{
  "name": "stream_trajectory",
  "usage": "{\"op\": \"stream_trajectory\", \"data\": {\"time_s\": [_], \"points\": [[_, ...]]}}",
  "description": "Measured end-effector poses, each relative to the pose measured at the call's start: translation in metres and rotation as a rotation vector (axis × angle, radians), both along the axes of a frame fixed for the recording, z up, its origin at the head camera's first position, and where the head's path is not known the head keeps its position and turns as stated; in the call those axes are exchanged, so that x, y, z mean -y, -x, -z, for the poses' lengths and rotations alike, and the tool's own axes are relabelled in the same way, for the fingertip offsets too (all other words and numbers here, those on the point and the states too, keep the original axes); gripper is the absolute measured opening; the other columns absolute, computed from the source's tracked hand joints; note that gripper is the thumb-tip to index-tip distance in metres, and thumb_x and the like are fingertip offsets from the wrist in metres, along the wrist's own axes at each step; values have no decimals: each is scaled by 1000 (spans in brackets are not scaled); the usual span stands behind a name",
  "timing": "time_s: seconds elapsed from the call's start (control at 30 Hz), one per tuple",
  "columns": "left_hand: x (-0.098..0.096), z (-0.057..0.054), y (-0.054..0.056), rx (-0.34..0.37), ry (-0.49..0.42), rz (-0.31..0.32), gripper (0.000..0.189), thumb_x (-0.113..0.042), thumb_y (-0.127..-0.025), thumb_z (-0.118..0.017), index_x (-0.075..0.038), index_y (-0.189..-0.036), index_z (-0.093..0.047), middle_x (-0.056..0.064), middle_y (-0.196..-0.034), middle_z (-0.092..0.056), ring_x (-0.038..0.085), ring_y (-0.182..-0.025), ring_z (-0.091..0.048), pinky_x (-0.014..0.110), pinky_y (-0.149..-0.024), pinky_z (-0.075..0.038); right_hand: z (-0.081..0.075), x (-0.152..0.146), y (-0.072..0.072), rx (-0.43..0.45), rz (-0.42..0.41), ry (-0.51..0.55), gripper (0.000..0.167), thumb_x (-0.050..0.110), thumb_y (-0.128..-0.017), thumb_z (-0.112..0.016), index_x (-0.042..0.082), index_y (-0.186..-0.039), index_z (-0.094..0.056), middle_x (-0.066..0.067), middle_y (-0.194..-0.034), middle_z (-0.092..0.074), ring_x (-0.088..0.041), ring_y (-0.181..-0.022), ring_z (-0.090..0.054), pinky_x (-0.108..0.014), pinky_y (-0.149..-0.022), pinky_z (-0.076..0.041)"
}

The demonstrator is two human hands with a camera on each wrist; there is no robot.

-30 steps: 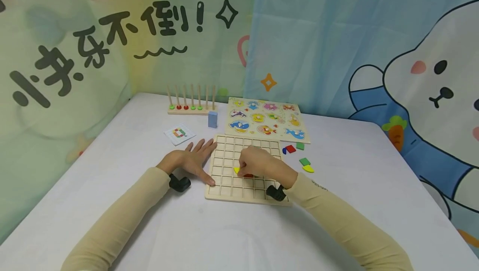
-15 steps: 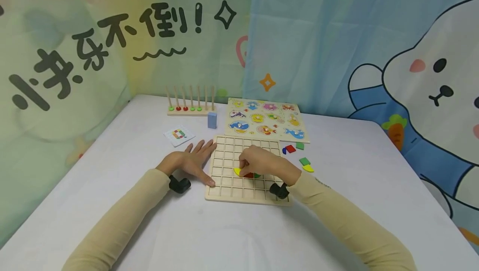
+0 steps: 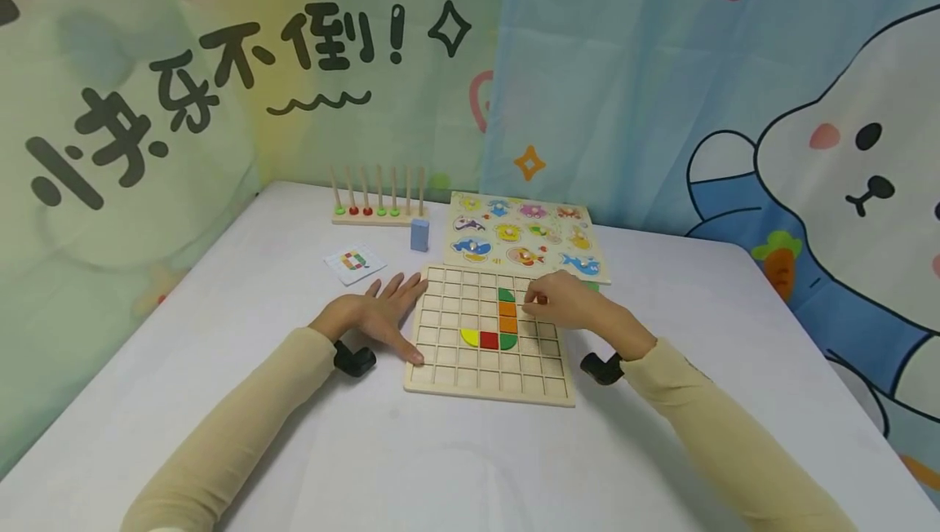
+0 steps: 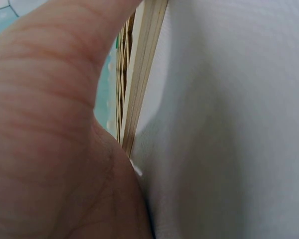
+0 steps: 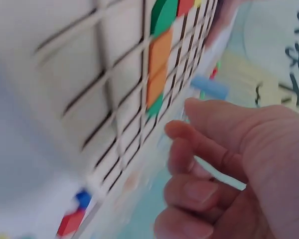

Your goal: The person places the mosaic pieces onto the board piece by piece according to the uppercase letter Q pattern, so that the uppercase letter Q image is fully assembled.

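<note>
A wooden grid board lies on the white table. Its cells hold a yellow rounded piece, a red square, a green rounded piece, two orange squares and another green rounded piece. My left hand rests with spread fingers at the board's left edge, thumb near the lower corner. Over the upper right of the board is my right hand, fingers loosely bent. In the right wrist view nothing sits between its thumb and fingertips.
Past the board's right side lie a blue piece and a red piece. Behind the board are an animal peg puzzle, a pattern card, a blue block and a peg rack with red and green beads.
My right hand has lifted off the red square and moved right and back, uncovering the row of colored pieces. My left hand stays at the board's edge.
</note>
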State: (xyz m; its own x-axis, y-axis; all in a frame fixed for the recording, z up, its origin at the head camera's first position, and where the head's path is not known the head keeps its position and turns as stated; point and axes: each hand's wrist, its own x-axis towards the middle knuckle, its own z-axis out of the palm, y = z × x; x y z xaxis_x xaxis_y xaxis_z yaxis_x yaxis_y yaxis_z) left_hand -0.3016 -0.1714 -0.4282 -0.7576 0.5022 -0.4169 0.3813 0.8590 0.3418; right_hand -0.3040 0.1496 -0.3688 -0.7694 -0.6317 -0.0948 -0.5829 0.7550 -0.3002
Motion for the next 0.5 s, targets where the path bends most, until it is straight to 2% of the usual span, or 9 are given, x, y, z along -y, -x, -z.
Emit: {"op": "stream_trajectory", "data": {"time_s": [0.13,0.3,0.4,0.5], "points": [[0,-1,-1,1,-1,-2,137,-80,-65,-67,-17,-156,13,4,-162,21,28,-149,21,54,-118,12,-4,-34,2,12,122,-24,15,17,-93,-64,3,-94,-71,-2,-74,-63,-12,-62,-50,-26,-57,-41],[0,-1,-2,1,-1,-7,138,-80,-65,-68,-16,-156,13,5,-162,21,29,-149,21,55,-117,11,-6,-64,3,62,314,-167,27,26,-92,-66,0,-99,-70,-6,-81,-65,-17,-68,-54,-30,-59,-45],[-1,0,-1,0,-4,-5,138,-80,-65,-68,-15,-156,12,5,-163,21,30,-149,21,56,-117,11,-1,-76,2,127,417,-241,36,32,-89,-69,-2,-99,-70,-7,-81,-63,-20,-73,-54,-30,-62,-45],[-2,1,0,1,-2,-2,139,-80,-64,-68,-16,-156,13,4,-163,21,30,-149,21,55,-118,11,6,-82,2,167,489,-258,40,36,-87,-71,-3,-94,-69,-6,-76,-59,-21,-72,-53,-29,-60,-43]]}}
